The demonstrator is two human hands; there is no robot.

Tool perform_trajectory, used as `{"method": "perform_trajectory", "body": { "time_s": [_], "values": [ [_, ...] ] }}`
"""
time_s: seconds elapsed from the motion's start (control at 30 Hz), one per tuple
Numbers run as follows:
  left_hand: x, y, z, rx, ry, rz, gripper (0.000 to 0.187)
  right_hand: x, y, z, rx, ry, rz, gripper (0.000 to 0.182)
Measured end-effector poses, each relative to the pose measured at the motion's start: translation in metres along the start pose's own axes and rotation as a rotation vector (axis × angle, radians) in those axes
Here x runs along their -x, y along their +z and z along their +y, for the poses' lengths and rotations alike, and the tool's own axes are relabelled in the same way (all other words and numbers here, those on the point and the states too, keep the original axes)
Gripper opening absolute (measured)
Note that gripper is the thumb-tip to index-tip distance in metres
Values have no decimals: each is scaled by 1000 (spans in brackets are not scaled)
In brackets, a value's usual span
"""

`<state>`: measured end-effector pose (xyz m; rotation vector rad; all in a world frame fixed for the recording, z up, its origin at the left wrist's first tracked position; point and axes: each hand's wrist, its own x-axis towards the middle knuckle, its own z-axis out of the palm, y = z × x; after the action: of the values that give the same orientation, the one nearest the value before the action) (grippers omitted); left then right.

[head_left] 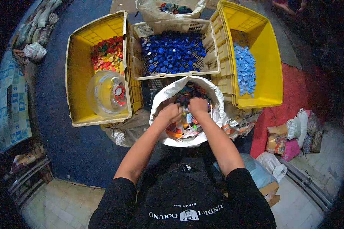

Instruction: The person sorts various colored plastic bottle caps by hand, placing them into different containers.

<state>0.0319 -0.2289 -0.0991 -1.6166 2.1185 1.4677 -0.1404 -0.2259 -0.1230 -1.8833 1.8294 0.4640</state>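
A white woven sack [217,91] stands in front of me with its rim rolled open, holding mixed coloured plastic pieces and dark caps [191,91]. Both my hands are inside its mouth, close together. My left hand [172,113] is closed, with its fingers curled over the pieces. To its right, my right hand [198,106] is closed too, fingers bent downward. What either hand grips is hidden by the fingers. Just behind the sack, many dark blue bottle caps [172,53] lie in a white plastic crate [179,74].
A left yellow bin [78,87] holds red and yellow caps [111,53] and a clear plastic tub [99,95]. Light blue caps [245,70] lie in the right yellow bin [269,76]. Another sack [145,11] stands behind the crate. Several bags [292,133] sit at right.
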Motion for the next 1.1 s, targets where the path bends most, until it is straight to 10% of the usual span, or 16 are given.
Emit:
{"method": "perform_trajectory", "body": {
  "time_s": [0.43,0.7,0.97,1.1],
  "values": [
    [-55,6,28,18,-114,83,31,17,-3,3,34,-15,79,30],
    [-67,7,49,-78,-293,38,29,96,-48,11,-754,139,377,40],
    [-102,38,30,-113,-348,167,32,97,10,31,-1234,136,299,29],
    [-64,1,67,-45,-385,136,34,89,-23,45,-1846,307,-98,32]
  ]
}}
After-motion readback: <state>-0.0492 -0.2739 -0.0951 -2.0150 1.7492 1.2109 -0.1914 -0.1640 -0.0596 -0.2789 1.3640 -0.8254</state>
